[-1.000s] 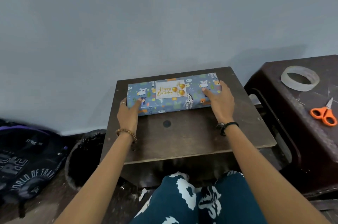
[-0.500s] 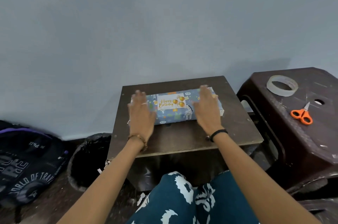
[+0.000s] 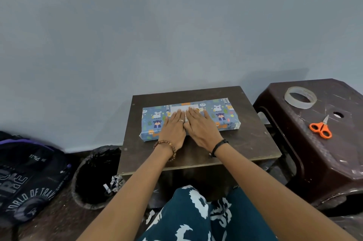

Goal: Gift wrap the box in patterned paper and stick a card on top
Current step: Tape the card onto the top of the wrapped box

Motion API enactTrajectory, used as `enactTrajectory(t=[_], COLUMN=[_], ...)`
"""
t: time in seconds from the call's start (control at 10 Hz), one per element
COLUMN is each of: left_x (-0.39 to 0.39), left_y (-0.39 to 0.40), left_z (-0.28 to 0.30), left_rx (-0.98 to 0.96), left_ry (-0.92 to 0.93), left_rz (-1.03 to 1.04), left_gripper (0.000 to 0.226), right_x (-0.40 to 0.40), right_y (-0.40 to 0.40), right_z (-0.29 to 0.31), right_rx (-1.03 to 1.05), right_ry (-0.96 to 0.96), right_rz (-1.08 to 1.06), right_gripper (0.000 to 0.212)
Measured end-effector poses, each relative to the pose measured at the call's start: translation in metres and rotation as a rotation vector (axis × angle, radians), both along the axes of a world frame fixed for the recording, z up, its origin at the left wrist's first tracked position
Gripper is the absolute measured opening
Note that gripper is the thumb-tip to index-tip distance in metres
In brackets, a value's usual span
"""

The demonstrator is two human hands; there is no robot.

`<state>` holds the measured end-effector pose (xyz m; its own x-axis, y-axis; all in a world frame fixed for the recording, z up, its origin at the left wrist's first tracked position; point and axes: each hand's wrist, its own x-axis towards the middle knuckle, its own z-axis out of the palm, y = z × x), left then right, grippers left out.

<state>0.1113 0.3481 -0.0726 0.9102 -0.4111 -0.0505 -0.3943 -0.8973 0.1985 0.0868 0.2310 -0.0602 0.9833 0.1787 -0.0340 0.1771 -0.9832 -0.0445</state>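
- Small table (image 3: 245, 146) against a grey wall; wrapped box (image 3: 222, 117) on it.
- Left hand (image 3: 173, 129) and right hand (image 3: 201, 127), fingers straight, flat on the card (image 3: 179, 108).
- Likely the final step: pressing the card down firmly.

Light is soft and even, a bit dim, with the grey-blue wall (image 3: 176, 24) brightest in its middle and darkening toward the corners. A faint shadow sits on the wall above the brown stool (image 3: 324, 142). The roll of tape (image 3: 300, 97) catches a mild sheen. Wide-angle bending curves the edges, stretching the backpack (image 3: 29, 177) at left. Detail looks slightly smeared and soft throughout.
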Motion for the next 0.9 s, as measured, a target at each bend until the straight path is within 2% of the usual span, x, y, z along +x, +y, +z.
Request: enactTrajectory(t=[0.3,0.4,0.5,0.7,0.8,0.9], left_x=[0.0,0.004,0.004,-0.014,-0.019,-0.017], left_y=[0.0,-0.003,0.0,0.056,0.088,0.105], left_z=[0.003,0.015,0.025,0.039,0.049,0.061], left_rx=[0.01,0.055,0.085,0.114,0.299,0.358], left_ry=[0.058,0.129,0.187,-0.067,-0.151,-0.257], left_rz=[0.004,-0.007,-0.006,0.126,0.132,0.084], left_gripper=[0.05,0.051,0.052,0.044,0.039,0.038], right_x=[-0.015,-0.01,-0.011,-0.034,-0.038,-0.042], right_y=[-0.004,-0.004,-0.015,-0.05,-0.063,-0.063], right_z=[-0.005,0.008,0.027,0.05,0.055,0.065], right_rx=[0.063,0.075,0.209,0.42,0.441,0.436], right_ry=[0.032,0.108,0.213,-0.024,-0.067,-0.136], right_rz=[-0.069,-0.046,-0.042,-0.284,-0.351,-0.367], right_gripper=[0.054,0.053,0.044,0.036,0.033,0.033])
